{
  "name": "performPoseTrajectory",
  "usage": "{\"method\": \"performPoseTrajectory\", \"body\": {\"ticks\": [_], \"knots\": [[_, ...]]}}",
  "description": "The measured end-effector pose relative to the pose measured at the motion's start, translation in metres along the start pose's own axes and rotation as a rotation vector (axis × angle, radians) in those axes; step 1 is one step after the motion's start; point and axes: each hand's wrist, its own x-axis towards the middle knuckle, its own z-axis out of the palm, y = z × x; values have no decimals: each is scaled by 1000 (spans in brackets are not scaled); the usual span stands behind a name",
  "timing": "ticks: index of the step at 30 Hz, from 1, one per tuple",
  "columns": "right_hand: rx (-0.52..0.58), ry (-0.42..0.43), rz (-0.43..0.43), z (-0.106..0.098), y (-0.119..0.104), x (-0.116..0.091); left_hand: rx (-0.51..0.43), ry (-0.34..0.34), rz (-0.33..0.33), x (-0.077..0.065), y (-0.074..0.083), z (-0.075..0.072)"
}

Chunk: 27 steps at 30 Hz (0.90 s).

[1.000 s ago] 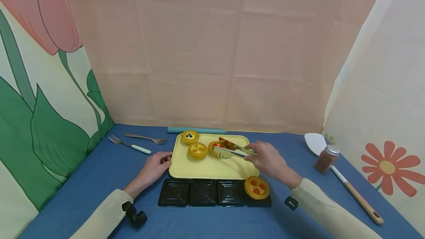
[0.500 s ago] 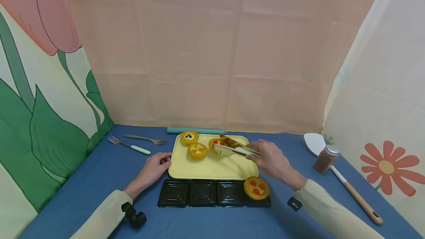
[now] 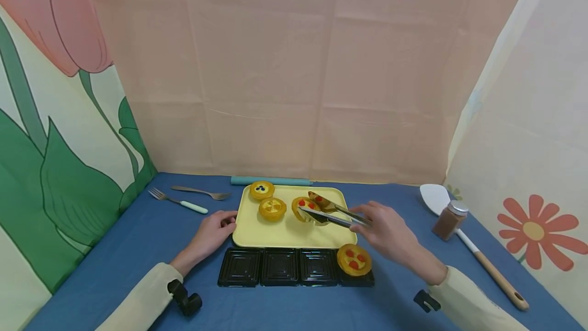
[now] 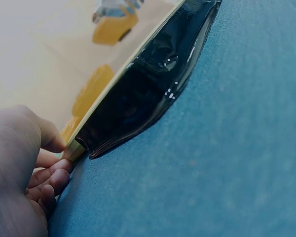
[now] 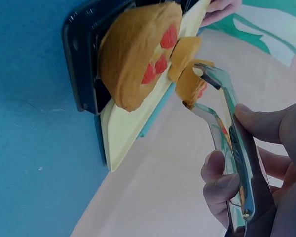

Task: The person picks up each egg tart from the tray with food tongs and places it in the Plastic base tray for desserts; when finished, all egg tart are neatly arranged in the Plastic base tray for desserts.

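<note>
**1 red-topped tart (image 3: 303, 202) flanked by tongs (image 5: 243, 153) at yellow tray (image 3: 285, 236)**

Tongs are held by the right hand (image 3: 388, 231): fingers curled, tongs pinched between thumb and fingers. Tart is bracketed by the 2 jaws, 1 per side, tips seen at its edge in the right wrist view. Tart is located near the middle of the yellow tray, toward the far side; whether it is lifted or seated cannot be told.

Yellow tray is gripped at its left edge by the left hand (image 3: 213, 231); rim is pinched between the fingers, per left wrist view.

2 more tarts are set on the yellow tray: dark-dotted tart (image 3: 262, 190) at the far left corner, yellow-topped tart (image 3: 272, 209) just nearer. Black tray (image 3: 240, 267), 4 compartments in 1 row, is placed along the near edge. Its right-end compartment is occupied by the other red-topped tart (image 3: 354, 260), 3 red pieces on top.

Teal rod (image 3: 271, 181) is laid behind the yellow tray. 2 forks are laid at left: metal fork (image 3: 202, 192) and white-handled fork (image 3: 194, 207). At right, white spatula (image 3: 435, 198) is partly covered by a tilted brown jar (image 3: 447, 223); contact cannot be told.
</note>
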Motion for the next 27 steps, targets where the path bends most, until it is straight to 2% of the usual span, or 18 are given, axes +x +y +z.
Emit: {"method": "performPoseTrajectory", "body": {"ticks": [8,15,27], "knots": [[13,-11,29,-11,-3,-23,-15,3,21,0,-2,1],[14,-53,73,-20,-8,-43,-7,-6,0,0,0,-1],[56,-129,131,-29,-13,-65,23,-2,8,0,1,-1]]}}
